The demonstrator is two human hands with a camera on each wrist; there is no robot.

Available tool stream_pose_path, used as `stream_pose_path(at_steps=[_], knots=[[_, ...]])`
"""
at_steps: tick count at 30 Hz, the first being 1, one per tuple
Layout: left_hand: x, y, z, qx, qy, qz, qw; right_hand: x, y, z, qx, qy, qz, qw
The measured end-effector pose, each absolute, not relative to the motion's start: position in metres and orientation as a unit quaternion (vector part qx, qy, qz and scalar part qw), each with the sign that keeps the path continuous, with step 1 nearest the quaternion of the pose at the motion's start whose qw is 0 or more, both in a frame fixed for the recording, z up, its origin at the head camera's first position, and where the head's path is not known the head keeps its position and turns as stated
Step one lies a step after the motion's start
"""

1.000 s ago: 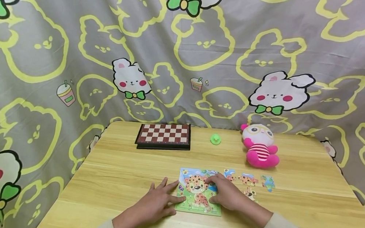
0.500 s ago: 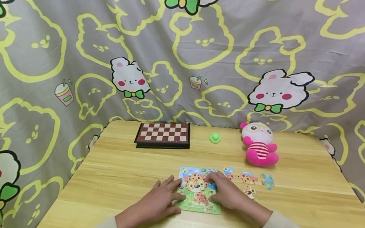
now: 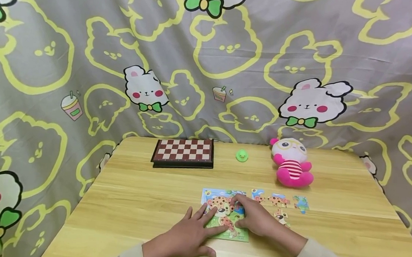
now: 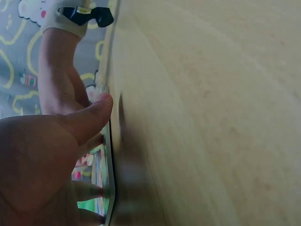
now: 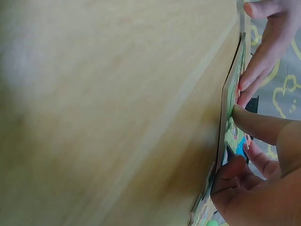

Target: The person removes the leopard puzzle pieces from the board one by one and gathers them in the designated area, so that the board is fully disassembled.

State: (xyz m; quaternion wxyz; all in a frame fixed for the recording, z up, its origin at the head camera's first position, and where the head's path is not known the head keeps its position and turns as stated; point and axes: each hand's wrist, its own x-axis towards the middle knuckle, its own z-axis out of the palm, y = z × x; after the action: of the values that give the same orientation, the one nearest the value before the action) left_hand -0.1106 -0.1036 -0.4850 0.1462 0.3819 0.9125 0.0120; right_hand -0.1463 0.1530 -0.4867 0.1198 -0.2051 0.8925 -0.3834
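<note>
A jigsaw puzzle (image 3: 220, 212) with a spotted leopard cub lies on the wooden table. My left hand (image 3: 190, 234) rests on its left and lower part with fingers spread, and the thumb lies off the near edge. Over the puzzle's right side arches my right hand (image 3: 257, 216). Its thumb and curled fingers pinch a puzzle piece (image 5: 229, 151) at the board, mostly hidden by the hand. Several loose puzzle pieces (image 3: 278, 200) lie just right of the board, one partly behind the right wrist.
Behind the puzzle stand a folded chessboard (image 3: 184, 150), a small green duck (image 3: 242, 155) and a pink plush panda (image 3: 292, 166). A patterned curtain (image 3: 205, 62) hangs along the table's far edge and sides.
My left hand has slid rightward from the puzzle's left edge, farther onto its picture. The right hand stays nearly in the same place. The loose pieces have not moved.
</note>
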Motion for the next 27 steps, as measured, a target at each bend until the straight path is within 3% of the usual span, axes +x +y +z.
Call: stream_pose_path(at_steps=[27], knots=[[-0.107,-0.1023,-0.4802,0.384,0.913,-0.031,0.137,-0.1495,0.1568,-0.485,-0.198,0.882,-0.415,0.104]])
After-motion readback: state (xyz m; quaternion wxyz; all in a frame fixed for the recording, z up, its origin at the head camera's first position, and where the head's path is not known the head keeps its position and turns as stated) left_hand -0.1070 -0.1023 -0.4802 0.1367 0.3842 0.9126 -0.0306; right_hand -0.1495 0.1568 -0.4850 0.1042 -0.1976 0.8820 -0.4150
